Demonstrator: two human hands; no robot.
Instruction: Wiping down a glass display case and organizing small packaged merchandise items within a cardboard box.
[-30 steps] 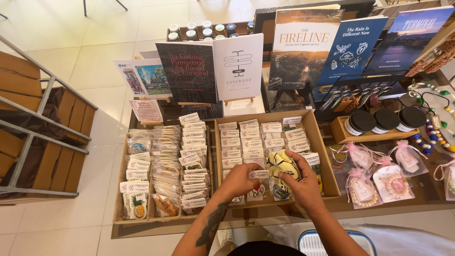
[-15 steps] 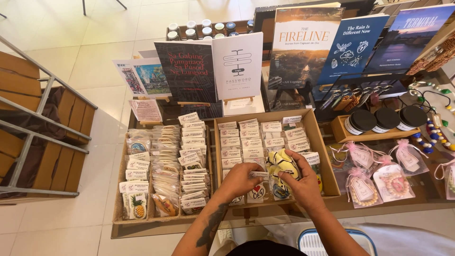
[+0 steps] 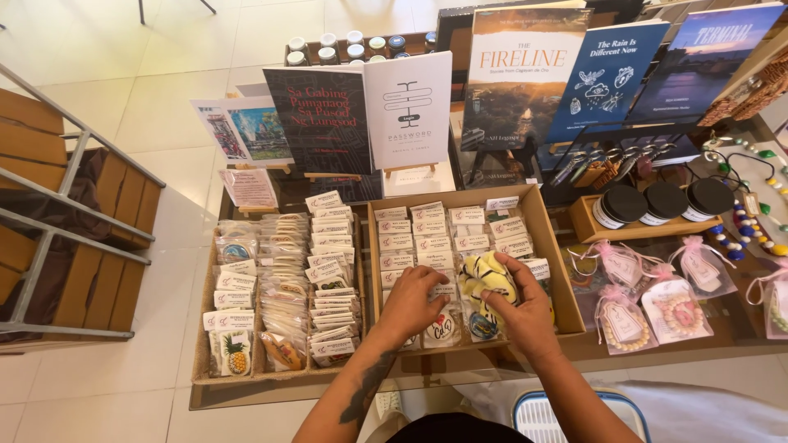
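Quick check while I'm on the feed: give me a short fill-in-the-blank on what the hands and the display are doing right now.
1. Both hands reach into the wooden tray on the ____ of the two packet trays.
2. The right hand holds a packet that is yellow with ____ stripes.
3. The left hand rests on the ____ row of packets.
4. The three round tins have ____ lids.

Missing words: right; black; front; black

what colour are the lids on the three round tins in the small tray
Black lids, seen in the head view.

Yellow striped pkt [image 3: 486, 283] in box [image 3: 548, 246]
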